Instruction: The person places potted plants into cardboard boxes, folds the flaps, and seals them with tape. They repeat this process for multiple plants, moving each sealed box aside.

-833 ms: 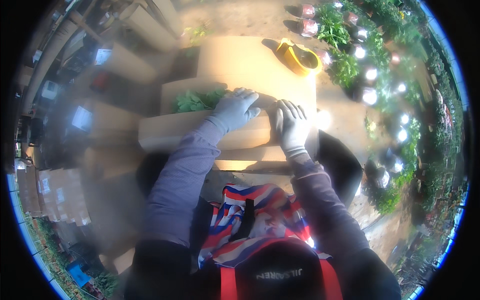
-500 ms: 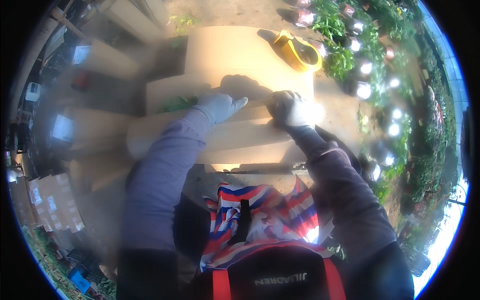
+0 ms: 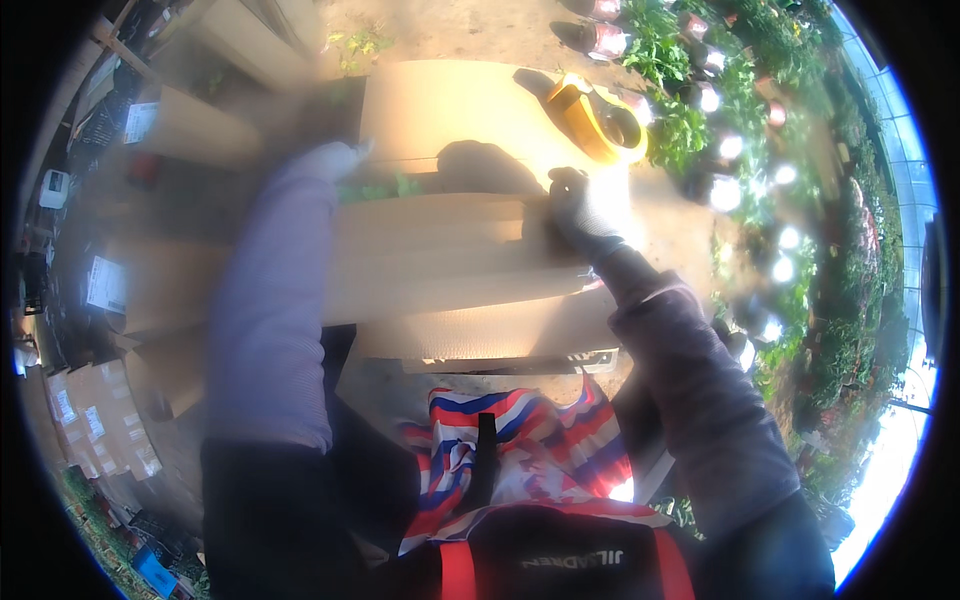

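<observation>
A cardboard box [image 3: 440, 245] lies in front of me with its flaps folded out, and green leaves [image 3: 378, 188] show in the gap between near and far flaps. My right hand [image 3: 588, 212], in a pale glove, is closed at the right end of the near flap, fingers curled over its edge. My left hand [image 3: 332, 160], gloved too, is at the far left corner of the box beside the far flap [image 3: 450, 105]; blur hides its fingers. On the right of the far flap rests a yellow tape dispenser [image 3: 605, 120].
Potted leafy plants [image 3: 680, 130] in shiny wraps line the right side. More cardboard boxes [image 3: 205, 130] stand at the left, and a taped carton [image 3: 105, 415] is at lower left. A striped red, white and blue cloth [image 3: 530, 440] hangs at my front.
My left hand has moved left and away from me, off the middle of the near flap. More leaves show. The right hand stays at the flap's right end.
</observation>
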